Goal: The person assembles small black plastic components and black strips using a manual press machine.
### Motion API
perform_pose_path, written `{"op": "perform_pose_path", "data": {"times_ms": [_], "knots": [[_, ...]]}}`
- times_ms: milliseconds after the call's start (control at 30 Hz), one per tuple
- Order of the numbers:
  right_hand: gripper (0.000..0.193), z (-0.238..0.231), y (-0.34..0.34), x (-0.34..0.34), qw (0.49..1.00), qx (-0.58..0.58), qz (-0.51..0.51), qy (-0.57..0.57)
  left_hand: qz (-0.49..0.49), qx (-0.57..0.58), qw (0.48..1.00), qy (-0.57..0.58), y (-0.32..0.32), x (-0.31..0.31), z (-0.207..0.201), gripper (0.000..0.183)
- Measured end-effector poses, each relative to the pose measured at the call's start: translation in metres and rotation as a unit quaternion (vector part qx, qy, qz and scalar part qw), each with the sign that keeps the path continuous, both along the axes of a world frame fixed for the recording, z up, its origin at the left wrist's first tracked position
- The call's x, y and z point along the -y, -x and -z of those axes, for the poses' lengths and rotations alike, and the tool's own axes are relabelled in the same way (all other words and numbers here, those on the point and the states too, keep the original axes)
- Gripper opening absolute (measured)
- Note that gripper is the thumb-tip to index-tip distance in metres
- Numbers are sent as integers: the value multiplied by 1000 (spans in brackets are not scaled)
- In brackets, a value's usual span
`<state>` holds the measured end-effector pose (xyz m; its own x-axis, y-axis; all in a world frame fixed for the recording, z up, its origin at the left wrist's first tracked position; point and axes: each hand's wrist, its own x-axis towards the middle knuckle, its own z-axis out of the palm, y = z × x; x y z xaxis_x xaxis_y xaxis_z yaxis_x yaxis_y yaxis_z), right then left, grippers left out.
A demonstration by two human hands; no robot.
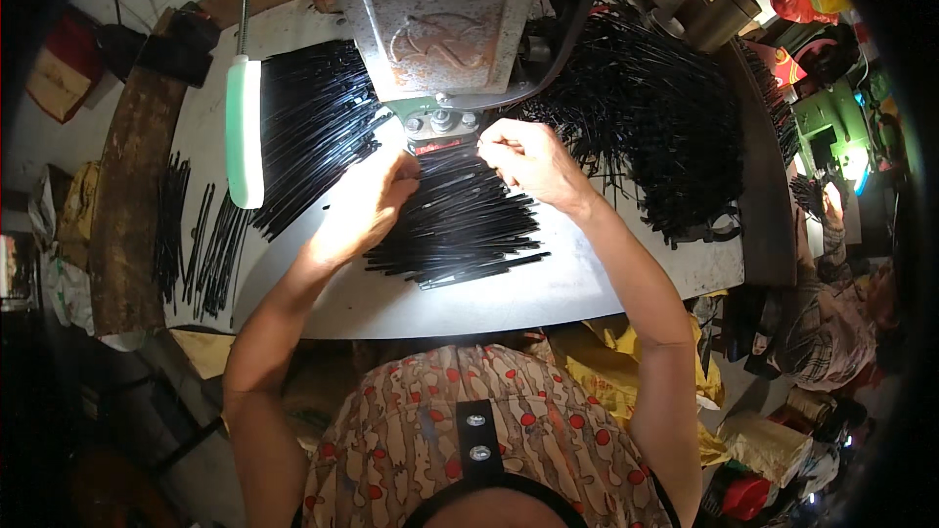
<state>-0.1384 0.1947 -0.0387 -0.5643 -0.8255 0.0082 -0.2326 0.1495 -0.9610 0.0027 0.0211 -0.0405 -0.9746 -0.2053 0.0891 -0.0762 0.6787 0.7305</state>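
Observation:
My left hand [370, 198] is at the left of the press head, its fingers curled together at the near edge of the lit working spot. Across from it, my right hand [533, 162] is pinched closed at the right of that spot. What either hand holds is too small to make out. Between and below them lies a heap of thin black strips [460, 225] on the white worktable [577, 284]. Just beyond the fingers is the bolted tool [440, 121] of the press [440, 29], whose metal front is worn and rusty.
Further black strips [313, 127] fan out at left, and a big tangled pile of black pieces [655, 117] covers the right. A green-framed lamp [245, 132] stands at left. A metal cup [722, 18] sits at back right. At far right, another person [827, 323] works at a green machine [827, 132].

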Motion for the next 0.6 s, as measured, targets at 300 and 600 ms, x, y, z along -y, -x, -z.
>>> {"op": "perform_pose_path", "data": {"times_ms": [300,600], "knots": [[9,13,0,12,958,240,117,101,-58,-117,990,46,19,-2,2,10],[13,14,-11,27,887,341,198,241,-77,-180,979,58,33,-1,15,12]]}}
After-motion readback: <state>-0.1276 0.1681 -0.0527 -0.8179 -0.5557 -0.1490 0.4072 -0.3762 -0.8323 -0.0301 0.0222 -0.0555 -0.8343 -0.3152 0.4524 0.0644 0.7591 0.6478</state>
